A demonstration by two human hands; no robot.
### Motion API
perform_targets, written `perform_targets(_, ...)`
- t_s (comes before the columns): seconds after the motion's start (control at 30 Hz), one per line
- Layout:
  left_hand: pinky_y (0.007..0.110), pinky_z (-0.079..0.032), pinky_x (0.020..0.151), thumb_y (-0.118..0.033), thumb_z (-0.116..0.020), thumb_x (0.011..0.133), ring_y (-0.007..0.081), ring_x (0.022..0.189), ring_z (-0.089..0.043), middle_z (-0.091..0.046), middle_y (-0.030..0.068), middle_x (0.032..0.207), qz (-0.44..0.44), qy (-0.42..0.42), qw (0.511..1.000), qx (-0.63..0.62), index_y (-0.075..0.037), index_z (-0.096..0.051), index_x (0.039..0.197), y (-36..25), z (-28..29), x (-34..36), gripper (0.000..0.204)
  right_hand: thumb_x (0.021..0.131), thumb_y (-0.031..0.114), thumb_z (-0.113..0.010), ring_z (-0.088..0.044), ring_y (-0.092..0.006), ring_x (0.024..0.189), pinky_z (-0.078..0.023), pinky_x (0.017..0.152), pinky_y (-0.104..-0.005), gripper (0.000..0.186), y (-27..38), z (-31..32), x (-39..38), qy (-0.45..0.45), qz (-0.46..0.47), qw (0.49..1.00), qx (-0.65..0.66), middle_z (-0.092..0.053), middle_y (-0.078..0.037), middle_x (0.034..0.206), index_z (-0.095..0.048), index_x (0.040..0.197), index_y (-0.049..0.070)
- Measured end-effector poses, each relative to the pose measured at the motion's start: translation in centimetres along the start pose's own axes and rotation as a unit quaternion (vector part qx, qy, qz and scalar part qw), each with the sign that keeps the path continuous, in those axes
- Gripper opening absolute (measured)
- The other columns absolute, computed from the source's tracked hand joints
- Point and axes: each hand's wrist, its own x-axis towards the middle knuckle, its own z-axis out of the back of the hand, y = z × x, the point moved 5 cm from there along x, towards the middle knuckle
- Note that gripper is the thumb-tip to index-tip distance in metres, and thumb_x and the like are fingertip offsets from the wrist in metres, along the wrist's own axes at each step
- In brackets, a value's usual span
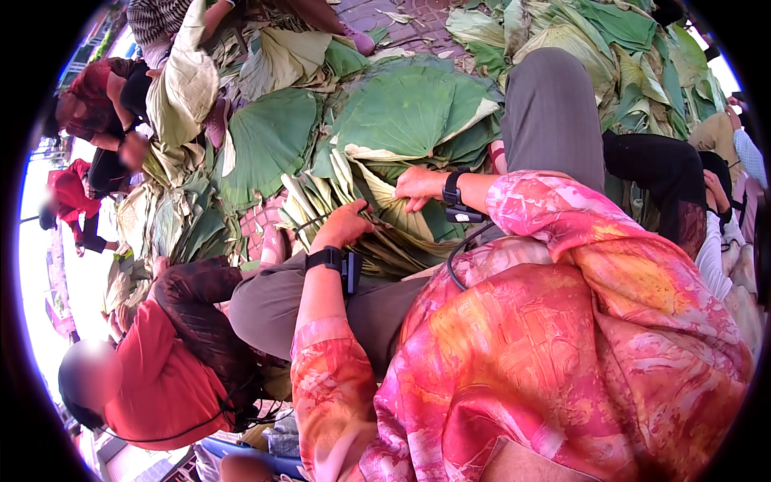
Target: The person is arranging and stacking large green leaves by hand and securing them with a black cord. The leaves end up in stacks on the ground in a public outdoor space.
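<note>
A thick stack of folded, half-dried lotus leaves [384,251] lies across my lap, its pale edges fanned toward the upper left. My left hand [344,225] grips the stack from its left side, fingers curled over the folds. To the right and slightly farther off, my right hand [419,188] is closed, its fingertips pinching a yellowish-green lotus leaf [389,199] at the stack's top. Just beyond my hands, large green lotus leaves [409,112] are spread flat on top of one another. The leaf parts beneath my fingers are hidden.
More lotus leaves pile up at the far right [642,64] and the left [181,225]. A person in red [165,377] sits close on my left. Another person at far left handles a pale leaf [183,88]. Brick paving [401,20] shows between the leaves.
</note>
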Motion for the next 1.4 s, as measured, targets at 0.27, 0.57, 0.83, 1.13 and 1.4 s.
perform_targets(0.27,0.027,-0.039,0.044,-0.011,-0.067,0.074,0.012,0.048,-0.048,-0.055,0.0031,0.064,0.004,0.005,1.0,-0.01,-0.008,-0.057,0.11,0.1,0.0,0.1,0.038,0.081,0.006,-0.053,-0.069,-0.0212,0.065,-0.052,0.046,-0.0276,0.017,4.8,2.3,-1.2,-0.038,0.065,0.996,-0.037,-0.065,-0.012,0.085,-0.061,0.094,-0.001)
perform_targets(0.57,0.027,-0.038,0.043,-0.011,-0.068,0.074,0.0124,0.047,-0.048,-0.056,0.0035,0.064,-0.004,0.001,1.0,-0.031,-0.009,-0.057,0.114,0.1,-0.2,0.1,0.041,0.09,0.014,-0.053,-0.068,-0.0213,0.078,-0.056,0.061,-0.0277,0.025,16.2,10.4,-9.1,-0.112,0.253,0.952,0.132,-0.061,-0.011,0.098,-0.055,0.109,-0.002)
perform_targets(0.83,0.027,-0.04,0.045,-0.011,-0.066,0.076,0.0124,0.049,-0.049,-0.055,0.003,0.062,0.002,-0.006,1.0,0.002,-0.011,-0.058,0.111,-0.1,0.1,-0.4,0.036,0.082,0.003,-0.059,-0.061,-0.0267,0.096,-0.049,0.08,-0.0308,0.016,20.3,14.6,-16.6,-0.49,0.595,0.61,-0.184,-0.064,-0.01,0.096,-0.062,0.097,0.005)
perform_targets(1.13,0.026,-0.039,0.046,-0.01,-0.065,0.076,0.0118,0.05,-0.049,-0.055,0.003,0.063,0.005,0.005,1.0,-0.014,-0.009,-0.057,0.111,0.2,0.0,-0.4,0.036,0.08,0.001,-0.057,-0.06,-0.0303,0.094,-0.048,0.081,-0.0359,0.015,16.4,14.4,-11.4,-0.498,0.517,0.665,-0.207,-0.061,-0.012,0.1,-0.061,0.094,0.006)
perform_targets(1.4,0.027,-0.039,0.045,-0.011,-0.065,0.076,0.0122,0.049,-0.048,-0.054,0.0035,0.063,-0.004,0.009,1.0,-0.005,-0.009,-0.057,0.112,-0.6,0.1,-0.6,0.038,0.078,-0.002,-0.053,-0.058,-0.0338,0.093,-0.047,0.08,-0.0385,0.016,14.1,17.3,-8.9,-0.538,0.497,0.652,-0.195,-0.059,-0.014,0.102,-0.059,0.091,0.005)
